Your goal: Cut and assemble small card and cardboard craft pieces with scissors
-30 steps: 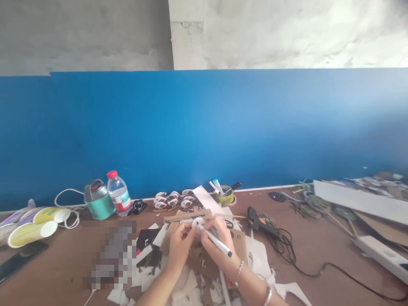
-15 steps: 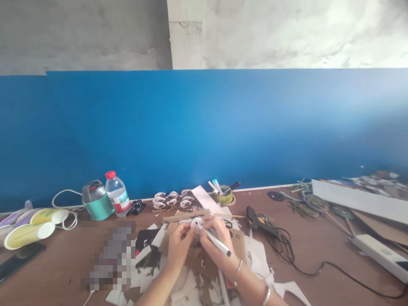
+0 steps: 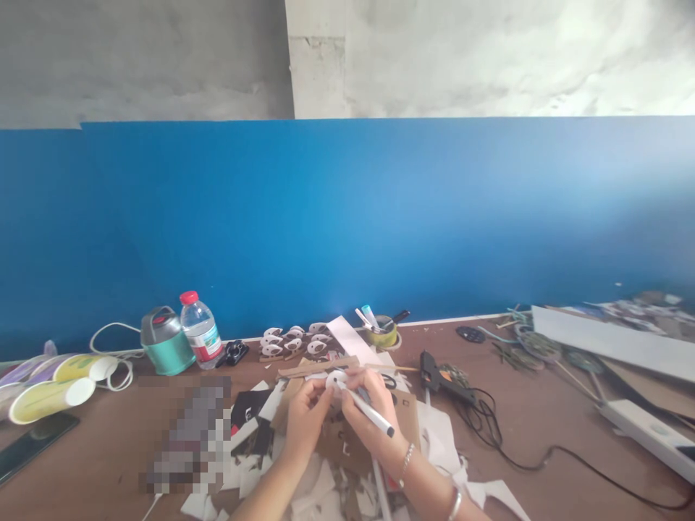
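Note:
Between my two hands is a small white paper piece [image 3: 336,379] with a dark mark on it. My left hand [image 3: 310,414] pinches its left edge with thumb and fingers. A white marker [image 3: 371,413] with a dark end lies in my closed right hand [image 3: 376,409], its other end hidden by the fingers at the paper. Paper and cardboard scraps [image 3: 320,485] spread beneath both hands. Several similar white pieces with dark marks [image 3: 293,340] stand in rows behind, left of a white paper strip [image 3: 352,339].
At the left are a bottle [image 3: 202,333], a teal container [image 3: 167,351], paper cups [image 3: 54,398] and a phone [image 3: 38,443]. A tape roll [image 3: 381,334] holds pens behind. To the right lie a glue gun [image 3: 442,380] with its cord and a power strip [image 3: 649,434].

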Demonstrator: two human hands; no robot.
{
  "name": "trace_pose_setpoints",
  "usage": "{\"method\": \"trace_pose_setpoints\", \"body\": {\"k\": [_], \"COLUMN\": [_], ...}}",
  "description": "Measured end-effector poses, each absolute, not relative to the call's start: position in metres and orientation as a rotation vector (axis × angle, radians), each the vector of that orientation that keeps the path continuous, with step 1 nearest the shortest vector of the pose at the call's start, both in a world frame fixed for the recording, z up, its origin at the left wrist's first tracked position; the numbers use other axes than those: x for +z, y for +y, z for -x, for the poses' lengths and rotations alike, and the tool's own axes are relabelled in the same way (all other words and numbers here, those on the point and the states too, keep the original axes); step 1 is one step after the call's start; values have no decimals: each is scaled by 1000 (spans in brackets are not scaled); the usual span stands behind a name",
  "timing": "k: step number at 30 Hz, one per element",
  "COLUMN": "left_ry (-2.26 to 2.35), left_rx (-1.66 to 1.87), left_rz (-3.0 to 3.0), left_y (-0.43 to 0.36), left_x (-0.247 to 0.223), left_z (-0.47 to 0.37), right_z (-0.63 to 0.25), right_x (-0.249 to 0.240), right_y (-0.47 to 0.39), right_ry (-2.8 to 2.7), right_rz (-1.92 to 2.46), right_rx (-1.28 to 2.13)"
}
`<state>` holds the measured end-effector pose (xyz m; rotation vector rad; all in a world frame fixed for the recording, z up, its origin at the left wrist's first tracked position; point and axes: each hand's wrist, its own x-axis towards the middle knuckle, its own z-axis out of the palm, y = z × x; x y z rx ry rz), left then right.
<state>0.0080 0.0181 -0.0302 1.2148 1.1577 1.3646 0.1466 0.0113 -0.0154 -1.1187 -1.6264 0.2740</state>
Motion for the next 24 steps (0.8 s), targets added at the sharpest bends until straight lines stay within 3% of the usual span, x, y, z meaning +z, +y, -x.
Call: {"method": "trace_pose_setpoints", "body": {"k": [24], "left_ry": [1160], "left_rx": [1348], "left_rz": [-1252], "left_y": [20], "left_x": [-35], "left_z": [-7], "right_z": [-147], "right_x": [-16], "right_y": [11], "right_ry": [-1634], "right_rz": [1111], "right_rx": [252]}}
